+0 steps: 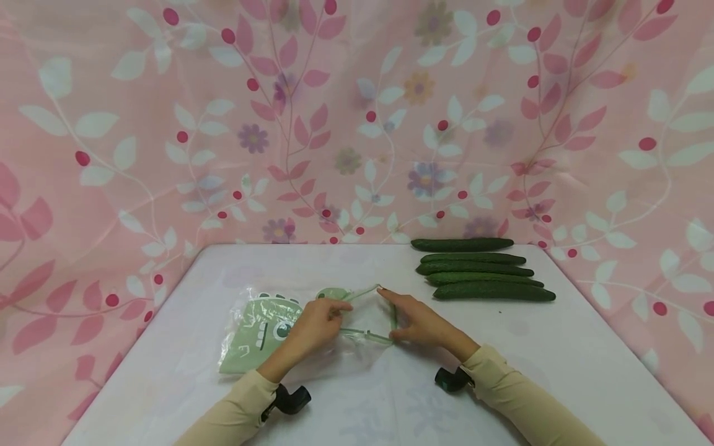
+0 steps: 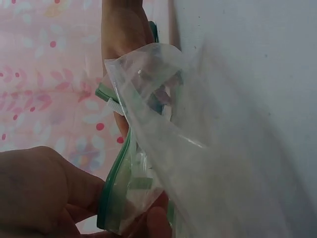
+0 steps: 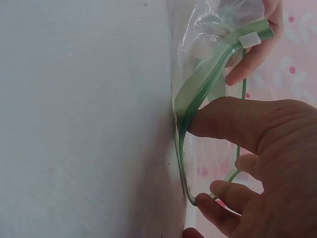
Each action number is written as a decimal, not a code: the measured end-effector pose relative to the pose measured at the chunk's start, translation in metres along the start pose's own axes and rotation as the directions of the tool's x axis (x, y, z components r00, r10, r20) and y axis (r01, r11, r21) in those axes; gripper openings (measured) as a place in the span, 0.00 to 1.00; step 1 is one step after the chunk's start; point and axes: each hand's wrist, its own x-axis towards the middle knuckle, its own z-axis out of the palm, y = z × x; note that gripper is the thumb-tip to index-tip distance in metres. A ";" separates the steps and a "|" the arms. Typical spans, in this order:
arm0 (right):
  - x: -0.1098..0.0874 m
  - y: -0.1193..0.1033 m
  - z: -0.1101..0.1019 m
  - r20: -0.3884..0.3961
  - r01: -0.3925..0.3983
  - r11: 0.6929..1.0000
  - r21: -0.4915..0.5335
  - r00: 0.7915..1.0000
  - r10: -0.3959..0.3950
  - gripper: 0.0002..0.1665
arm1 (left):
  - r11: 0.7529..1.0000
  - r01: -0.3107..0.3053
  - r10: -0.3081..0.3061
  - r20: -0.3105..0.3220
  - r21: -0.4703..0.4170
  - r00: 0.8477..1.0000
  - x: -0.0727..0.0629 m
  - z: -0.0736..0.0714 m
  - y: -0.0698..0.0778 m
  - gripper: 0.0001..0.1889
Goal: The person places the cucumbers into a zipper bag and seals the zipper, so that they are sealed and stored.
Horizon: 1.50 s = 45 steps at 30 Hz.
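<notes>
A clear zip bag (image 1: 262, 341) with a green cartoon monster print and a green zip edge lies on the table, its mouth spread into a loop facing right. At the mouth's left side, my left hand (image 1: 318, 322) pinches the bag, a finger reaching over the opening. My right hand (image 1: 421, 322) has thumb and fingers spread apart. In the right wrist view its thumb (image 3: 223, 119) presses the green zip edge, while its other fingertips touch the opposite edge. A white slider (image 3: 249, 39) sits near one end of the zip. Nothing shows inside the bag.
Several dark green cucumbers (image 1: 493, 290) lie side by side at the back right of the white table (image 1: 474, 409), one set farther back (image 1: 463, 244). Flowered pink cloth (image 1: 357, 124) hangs behind and beside the table. A dark wrist camera (image 1: 292, 399) is strapped to each wrist.
</notes>
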 end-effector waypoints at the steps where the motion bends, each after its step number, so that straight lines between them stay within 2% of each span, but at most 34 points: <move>1: 0.000 0.000 0.001 -0.002 0.000 1.000 0.000 1.000 0.000 0.57 | 1.000 -0.012 0.012 0.004 0.020 1.000 0.000 -0.001 0.000 0.20; 5: 0.001 0.000 0.004 -0.022 0.003 1.000 -0.008 1.000 -0.003 0.56 | 0.998 -0.055 0.054 0.027 0.040 0.998 0.002 -0.001 -0.001 0.25; 7: 0.001 0.000 0.005 -0.035 0.008 1.000 -0.014 0.999 -0.009 0.56 | 0.997 -0.077 0.077 0.029 0.000 0.997 0.002 0.000 -0.002 0.29; 9: 0.001 -0.001 0.006 -0.043 0.006 1.000 -0.015 0.999 -0.006 0.56 | 0.995 -0.070 0.072 0.018 -0.076 0.997 0.003 0.000 -0.003 0.30; 11: 0.001 -0.002 0.006 -0.048 0.005 1.000 -0.018 0.999 -0.006 0.55 | 0.986 -0.053 0.052 -0.009 -0.156 0.999 0.003 0.000 -0.003 0.29; 15: 0.001 -0.003 0.005 -0.065 0.004 1.000 -0.031 0.998 -0.006 0.54 | 0.963 0.027 -0.043 -0.055 -0.268 0.998 0.004 -0.001 -0.003 0.25; 19: 0.001 -0.002 0.003 -0.113 0.036 0.999 -0.014 0.993 -0.038 0.51 | 0.959 0.072 -0.089 -0.050 -0.274 0.995 0.004 -0.002 -0.002 0.25; 24: 0.002 -0.001 0.001 -0.186 0.126 0.989 0.077 0.976 -0.110 0.43 | 0.957 0.071 -0.087 -0.043 -0.283 0.995 0.003 -0.003 -0.004 0.26; 28: 0.001 -0.002 -0.006 -0.258 0.153 0.980 0.127 0.959 -0.116 0.34 | 0.953 0.070 -0.086 -0.040 -0.295 0.996 0.002 -0.002 -0.006 0.27; 34: -0.008 0.003 -0.039 -0.359 0.105 0.983 0.151 0.932 -0.045 0.27 | 0.958 0.070 -0.090 -0.060 -0.278 0.994 0.002 0.000 -0.007 0.28; 39: -0.022 0.016 -0.078 -0.401 -0.009 0.996 0.088 0.915 0.043 0.24 | 0.967 0.047 -0.073 -0.097 -0.250 0.993 0.001 0.001 -0.006 0.26; 45: -0.041 0.035 -0.115 -0.422 -0.119 0.993 0.020 0.899 0.116 0.23 | 0.977 0.016 -0.045 -0.131 -0.213 0.990 0.001 -0.003 -0.008 0.25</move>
